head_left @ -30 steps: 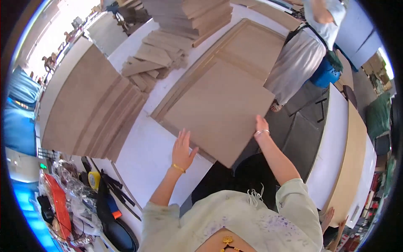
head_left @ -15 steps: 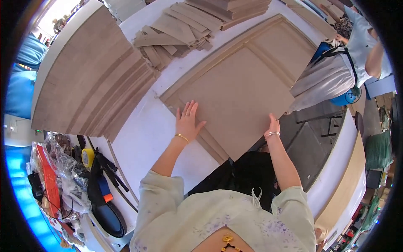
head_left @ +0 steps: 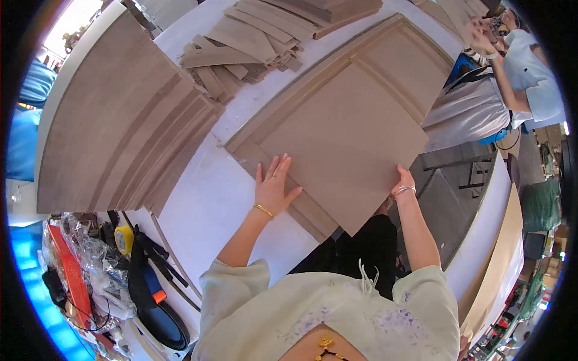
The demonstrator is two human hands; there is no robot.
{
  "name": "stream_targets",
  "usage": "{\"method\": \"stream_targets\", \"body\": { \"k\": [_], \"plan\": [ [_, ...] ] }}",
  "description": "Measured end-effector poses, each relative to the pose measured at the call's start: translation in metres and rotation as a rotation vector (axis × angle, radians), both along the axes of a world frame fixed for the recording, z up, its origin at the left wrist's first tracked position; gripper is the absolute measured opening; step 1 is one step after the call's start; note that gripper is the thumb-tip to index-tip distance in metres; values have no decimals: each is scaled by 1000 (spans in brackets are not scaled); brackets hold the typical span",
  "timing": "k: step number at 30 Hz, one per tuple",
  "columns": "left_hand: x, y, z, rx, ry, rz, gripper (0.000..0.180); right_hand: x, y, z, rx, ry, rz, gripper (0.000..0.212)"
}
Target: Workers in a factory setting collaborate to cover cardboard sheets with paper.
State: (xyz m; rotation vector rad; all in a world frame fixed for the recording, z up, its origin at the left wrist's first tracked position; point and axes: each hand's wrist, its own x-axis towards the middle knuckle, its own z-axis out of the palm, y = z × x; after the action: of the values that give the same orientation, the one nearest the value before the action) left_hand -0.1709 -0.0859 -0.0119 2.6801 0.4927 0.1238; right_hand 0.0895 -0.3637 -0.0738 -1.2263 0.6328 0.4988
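Observation:
A thin, flat brown board [head_left: 349, 138] lies over a framed brown panel [head_left: 376, 75] on the white table. My left hand [head_left: 276, 185] rests with fingers spread on the near-left end of the panel, its fingertips by the board's edge. At the board's right corner, my right hand [head_left: 404, 180] grips the edge, thumb on the upper side; the fingers beneath are hidden. The board's near corner sticks out past the table edge toward me.
Left stands a stack of brown boards [head_left: 114, 114]; behind lie loose brown strips [head_left: 241, 45]. Yellow tape [head_left: 124, 239], plastic wrapping and a black strap fill the lower left. A co-worker [head_left: 518, 72] stands at the far right of the table.
The board has slid a little to the right and toward me over the framed panel, my right hand holding its edge. The co-worker's hands have risen. My view has shifted slightly.

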Motion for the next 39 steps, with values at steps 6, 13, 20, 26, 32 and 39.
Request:
{"method": "stream_targets", "body": {
  "k": [6, 13, 20, 26, 32, 39],
  "plan": [
    [-2, 4, -2, 26, -80, -30, 75, 3, 2, 3, 108, 51, 18, 41],
    [8, 19, 8, 66, -37, -18, 72, 7, 10, -16, 33, -23, -9, 42],
    [39, 77, 3, 89, -238, -90, 65, 9, 8, 11, 429, 33, 24, 41],
    [38, 108, -3, 18, -155, -277, 62, 26, 46, 38, -492, -998, 7, 63],
    [25, 116, -21, -22, -313, -215, 56, 51, 204, 112, -838, -1488, 674, 46],
    [30, 114, -31, -6, -476, -159, 42, 44, 381, 132, -949, -1418, 848, 58]
  ]
}}
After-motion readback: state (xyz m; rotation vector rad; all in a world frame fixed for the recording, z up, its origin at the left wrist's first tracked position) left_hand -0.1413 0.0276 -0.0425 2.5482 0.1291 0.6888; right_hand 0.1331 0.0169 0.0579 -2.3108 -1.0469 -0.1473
